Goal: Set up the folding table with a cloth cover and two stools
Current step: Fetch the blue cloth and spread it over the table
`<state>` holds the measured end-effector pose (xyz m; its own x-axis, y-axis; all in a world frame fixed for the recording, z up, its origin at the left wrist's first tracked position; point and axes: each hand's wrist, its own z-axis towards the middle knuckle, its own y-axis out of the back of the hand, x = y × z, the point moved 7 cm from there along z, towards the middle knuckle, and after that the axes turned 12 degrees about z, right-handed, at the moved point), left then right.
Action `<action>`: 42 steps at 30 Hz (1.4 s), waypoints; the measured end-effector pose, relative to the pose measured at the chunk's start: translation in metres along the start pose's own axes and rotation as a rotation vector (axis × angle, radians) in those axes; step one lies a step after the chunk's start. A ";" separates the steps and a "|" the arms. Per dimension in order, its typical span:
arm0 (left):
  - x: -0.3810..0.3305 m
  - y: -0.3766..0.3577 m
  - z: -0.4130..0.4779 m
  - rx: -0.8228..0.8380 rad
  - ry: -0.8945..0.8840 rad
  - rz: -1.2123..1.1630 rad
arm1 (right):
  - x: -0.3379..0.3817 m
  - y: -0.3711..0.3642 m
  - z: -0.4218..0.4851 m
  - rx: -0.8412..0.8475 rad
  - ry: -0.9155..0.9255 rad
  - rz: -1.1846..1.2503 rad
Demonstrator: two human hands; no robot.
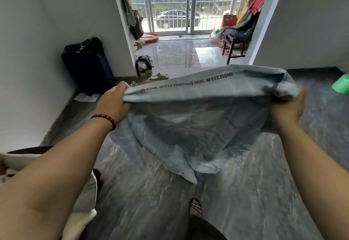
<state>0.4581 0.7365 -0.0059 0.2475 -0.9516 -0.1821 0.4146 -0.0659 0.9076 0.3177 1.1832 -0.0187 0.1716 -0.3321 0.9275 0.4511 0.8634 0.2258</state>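
Fingers (pixel 123 87) of left hand (pixel 114 102) and right hand (pixel 289 108) clench the blue cloth (pixel 198 120), spread between them, seemingly to unfold it.

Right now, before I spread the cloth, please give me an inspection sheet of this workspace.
Surface: grey marbled floor; no folding table in view.
Job's things: light blue cloth held up over the floor, lettered band along its top edge.
Clutter: dark suitcase against the left wall; slipper and paper on the floor; green object at the right edge.
Hands: left hand grips the cloth's left end; right hand, blurred, holds its right end.
Cables: nothing seen.
Surroundings: barred glass doors; dark wooden seat under clothes, perhaps a stool.
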 end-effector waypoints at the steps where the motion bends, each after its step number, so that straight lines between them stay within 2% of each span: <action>1: 0.004 0.000 -0.010 0.059 -0.005 0.021 | -0.004 -0.002 -0.005 0.103 0.010 -0.041; 4: 0.023 -0.008 -0.040 0.282 -0.062 0.177 | -0.021 -0.013 -0.023 0.430 0.015 -0.288; 6: 0.034 -0.015 -0.058 0.333 -0.097 0.268 | -0.030 -0.015 -0.034 0.484 0.030 -0.508; 10: 0.040 -0.015 -0.078 0.241 -0.120 0.316 | -0.020 -0.010 -0.053 0.330 0.175 -0.536; 16: 0.031 0.010 -0.061 0.064 -0.094 0.354 | -0.014 0.002 -0.049 0.097 0.215 -0.414; 21: 0.023 0.043 -0.027 -0.070 -0.082 0.427 | 0.012 0.001 -0.025 -0.028 0.233 -0.271; 25: 0.024 0.046 0.000 -0.115 -0.060 0.423 | 0.028 -0.009 -0.003 -0.044 0.250 -0.246; 33: 0.034 0.006 0.055 -0.023 0.090 0.446 | -0.006 -0.059 0.047 -0.012 0.110 -0.253; 37: 0.032 -0.011 0.090 -0.005 0.169 0.465 | -0.011 -0.090 0.079 -0.006 0.054 -0.168; 42: 0.031 -0.015 0.153 -0.084 0.258 0.413 | -0.003 -0.133 0.133 -0.036 -0.018 0.044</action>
<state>0.3261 0.6618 0.0327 0.6105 -0.7870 0.0888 0.3029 0.3357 0.8919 0.1405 1.1197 -0.0119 0.1763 -0.2873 0.9415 0.4749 0.8626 0.1743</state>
